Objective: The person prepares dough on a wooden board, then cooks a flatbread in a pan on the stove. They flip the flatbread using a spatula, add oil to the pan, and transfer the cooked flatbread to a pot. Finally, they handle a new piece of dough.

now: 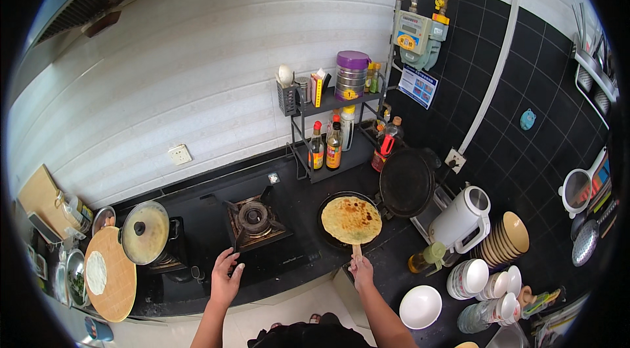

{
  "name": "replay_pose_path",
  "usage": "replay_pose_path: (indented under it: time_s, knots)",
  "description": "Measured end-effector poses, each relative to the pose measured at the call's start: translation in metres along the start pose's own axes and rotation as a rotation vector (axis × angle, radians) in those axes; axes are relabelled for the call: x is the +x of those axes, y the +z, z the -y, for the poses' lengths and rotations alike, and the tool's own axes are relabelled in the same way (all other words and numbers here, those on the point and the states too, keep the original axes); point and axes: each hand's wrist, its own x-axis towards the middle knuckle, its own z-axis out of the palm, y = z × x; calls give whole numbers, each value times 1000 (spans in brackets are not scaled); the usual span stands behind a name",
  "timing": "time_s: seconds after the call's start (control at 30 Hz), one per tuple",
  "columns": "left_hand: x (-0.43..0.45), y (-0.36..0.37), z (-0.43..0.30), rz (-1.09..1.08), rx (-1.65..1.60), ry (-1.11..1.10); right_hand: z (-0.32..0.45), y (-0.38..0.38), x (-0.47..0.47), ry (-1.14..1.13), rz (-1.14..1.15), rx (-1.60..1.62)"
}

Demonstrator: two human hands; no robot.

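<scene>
My right hand grips the short wooden handle of a utensil whose far end is hidden under a browned flatbread. The round flatbread, with darker spots toward its upper right, covers most of a black electric griddle. Behind it, to the right, the griddle's lid stands raised. Fingers apart and holding nothing, my left hand hovers at the front of the black gas stove. An uncovered burner lies just beyond that hand.
A lidded pot occupies the left burner. Beside it, a round board bears rolled dough. Bottles fill a black rack by the wall. At right are a white kettle, an oil bottle, stacked bowls and a white bowl.
</scene>
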Motion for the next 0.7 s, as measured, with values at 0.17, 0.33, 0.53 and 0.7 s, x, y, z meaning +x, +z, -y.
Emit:
replay_pose_path:
  time_s: [0.17,0.33,0.53,0.7]
  knots:
    - [-3,4,-1,-8,-2,6,7,-10,-11,-67,4,-77]
    - [-4,5,-4,11,-7,7,18,-17,-24,-108,62,-73]
    - [-6,-2,-3,-15,33,33,38,-8,-39,-121,104,-72]
    - [-8,-17,9,-38,24,18,52,11,-54,-145,154,-67]
